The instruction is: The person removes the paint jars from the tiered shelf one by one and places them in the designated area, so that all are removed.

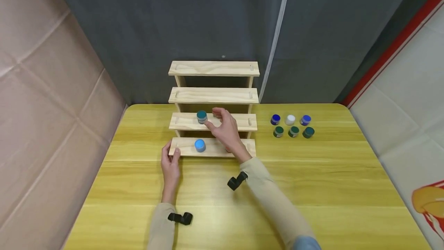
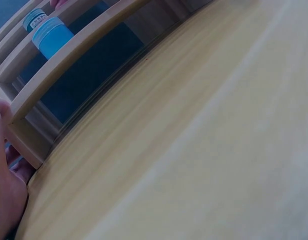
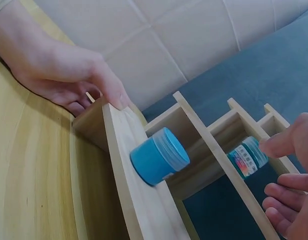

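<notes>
A four-step wooden rack (image 1: 213, 95) stands at the table's back edge. My left hand (image 1: 170, 169) grips the left end of its lowest step, with the thumb on top. On that step stands a light blue paint jar (image 1: 200, 145); a reddish thing (image 1: 227, 149) there is mostly hidden behind my right wrist. One step up is a teal paint jar (image 1: 202, 117), upright, its label showing in the right wrist view. My right hand (image 1: 225, 128) is just right of this jar, its thumb at the lid and its other fingers apart from it. Whether the thumb touches I cannot tell.
Right of the rack, several paint jars stand on the table in two rows: blue jars (image 1: 275, 119) and a white jar (image 1: 290, 119) behind, green jars (image 1: 293, 131) in front. A dark grey curtain (image 1: 222, 22) hangs behind the rack.
</notes>
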Demonstrator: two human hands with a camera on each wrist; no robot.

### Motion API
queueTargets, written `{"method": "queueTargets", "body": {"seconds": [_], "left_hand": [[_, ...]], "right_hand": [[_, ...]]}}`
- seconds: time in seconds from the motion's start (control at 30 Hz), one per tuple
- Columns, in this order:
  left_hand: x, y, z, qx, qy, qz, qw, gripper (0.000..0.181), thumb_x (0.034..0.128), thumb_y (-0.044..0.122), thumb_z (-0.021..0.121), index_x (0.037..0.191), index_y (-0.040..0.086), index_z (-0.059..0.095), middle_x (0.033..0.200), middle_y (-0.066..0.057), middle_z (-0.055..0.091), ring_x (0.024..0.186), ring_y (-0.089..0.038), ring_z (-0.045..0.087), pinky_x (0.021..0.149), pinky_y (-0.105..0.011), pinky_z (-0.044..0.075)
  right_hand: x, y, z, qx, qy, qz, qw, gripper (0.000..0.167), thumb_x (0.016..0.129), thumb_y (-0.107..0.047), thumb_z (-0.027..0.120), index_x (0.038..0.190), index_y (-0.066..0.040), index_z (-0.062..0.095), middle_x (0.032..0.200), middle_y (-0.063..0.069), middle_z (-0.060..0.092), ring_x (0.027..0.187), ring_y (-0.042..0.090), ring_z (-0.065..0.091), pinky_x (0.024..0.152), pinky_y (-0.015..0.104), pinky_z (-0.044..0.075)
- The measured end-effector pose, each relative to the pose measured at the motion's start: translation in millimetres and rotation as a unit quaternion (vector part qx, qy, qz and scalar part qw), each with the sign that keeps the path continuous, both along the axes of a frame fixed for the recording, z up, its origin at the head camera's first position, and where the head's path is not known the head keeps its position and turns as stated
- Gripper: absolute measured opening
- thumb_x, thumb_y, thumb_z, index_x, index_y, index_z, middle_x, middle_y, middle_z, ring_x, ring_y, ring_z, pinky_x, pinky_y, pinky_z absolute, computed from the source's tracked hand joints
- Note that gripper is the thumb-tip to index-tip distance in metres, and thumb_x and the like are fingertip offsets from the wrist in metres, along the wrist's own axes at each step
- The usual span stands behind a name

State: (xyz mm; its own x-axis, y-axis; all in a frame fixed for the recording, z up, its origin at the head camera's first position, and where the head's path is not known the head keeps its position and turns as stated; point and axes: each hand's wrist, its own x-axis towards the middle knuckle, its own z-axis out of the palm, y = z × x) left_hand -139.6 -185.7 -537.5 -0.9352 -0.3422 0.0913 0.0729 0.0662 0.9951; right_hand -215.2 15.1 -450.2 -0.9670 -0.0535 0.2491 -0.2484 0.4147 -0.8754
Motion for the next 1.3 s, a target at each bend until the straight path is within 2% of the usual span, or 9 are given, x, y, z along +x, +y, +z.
{"method": "queueTargets", "body": {"seconds": [0.07,0.3,0.53,0.77,1.0,1.1,1.2,1.3], "left_hand": [[0.1,-0.5,-0.3,0.004,0.0,0.001,1.0,0.046,0.1033,0.007,0.054,0.147,-0.004,0.045,0.151,-0.022,0.049,0.086,-0.004,0.052,0.077,-0.021,0.047],[-1.8,-0.6,-3.0,0.025,0.005,-0.001,0.9997,0.046,0.103,0.005,0.054,0.147,-0.005,0.045,0.149,-0.023,0.049,0.102,-0.003,0.055,0.084,-0.011,0.047],[-1.7,0.3,-4.1,0.029,0.0,-0.001,0.9996,0.046,0.1028,0.006,0.054,0.147,-0.004,0.045,0.15,-0.022,0.049,0.098,-0.004,0.055,0.081,-0.013,0.047],[-2.0,-1.3,-4.7,0.021,-0.006,-0.002,0.9998,0.047,0.1031,0.007,0.054,0.148,-0.004,0.044,0.15,-0.022,0.049,0.094,-0.004,0.054,0.079,-0.014,0.047],[-13.3,-5.1,-32.9,0.016,0.003,0.007,0.9998,0.047,0.1042,0.013,0.054,0.149,0.004,0.045,0.15,-0.016,0.051,0.099,-0.002,0.053,0.082,-0.011,0.045],[-15.1,-4.3,-35.4,0.02,0.002,0.006,0.9998,0.047,0.1044,0.012,0.054,0.15,0.005,0.045,0.151,-0.017,0.05,0.103,-0.004,0.054,0.085,-0.011,0.046],[-14.6,-4.1,-33.3,0.029,0.0,0.006,0.9996,0.047,0.1043,0.011,0.053,0.15,0.003,0.044,0.152,-0.018,0.049,0.104,-0.005,0.054,0.085,-0.012,0.047],[-10.8,-4.1,-24.9,0.031,0.0,0.004,0.9995,0.047,0.1037,0.008,0.053,0.149,-0.001,0.044,0.152,-0.02,0.048,0.101,-0.004,0.054,0.082,-0.012,0.047]], "right_hand": [[-1.3,-5,0.4,-0.001,-0.004,0.007,1.0,0.053,0.09,-0.019,0.077,0.135,0.0,0.057,0.132,0.016,0.063,0.121,0.031,0.059,0.105,0.043,0.048],[-6.4,-17,1.1,0.015,-0.002,0.02,0.9997,0.052,0.089,-0.018,0.077,0.134,0.001,0.058,0.128,0.016,0.064,0.118,0.03,0.061,0.104,0.042,0.049],[-9.7,-23,-1.4,0.028,0.005,0.019,0.9994,0.051,0.089,-0.017,0.078,0.133,0.001,0.059,0.124,0.016,0.064,0.115,0.03,0.063,0.1,0.043,0.05],[-11.5,-26,-2.6,0.025,0.013,0.007,0.9996,0.04,0.089,-0.012,0.076,0.125,0.001,0.063,0.115,0.016,0.066,0.107,0.029,0.064,0.098,0.041,0.052],[-7.5,-25,-4.4,-0.003,0.028,-0.021,0.9994,0.037,0.089,-0.012,0.078,0.121,0.0,0.065,0.113,0.016,0.067,0.105,0.029,0.065,0.094,0.039,0.055],[-4.7,-21,-6.7,-0.013,0.033,-0.032,0.9989,0.036,0.089,-0.013,0.078,0.121,-0.001,0.066,0.113,0.015,0.067,0.104,0.028,0.066,0.093,0.038,0.055],[-2.0,-16,-8.6,-0.019,0.039,-0.038,0.9983,0.036,0.089,-0.013,0.079,0.12,0.0,0.065,0.112,0.016,0.067,0.102,0.029,0.065,0.092,0.038,0.055],[1.1,-12,-8.5,-0.028,0.05,-0.045,0.9973,0.036,0.089,-0.013,0.079,0.12,0.0,0.065,0.111,0.017,0.066,0.1,0.03,0.065,0.091,0.04,0.055]]}}
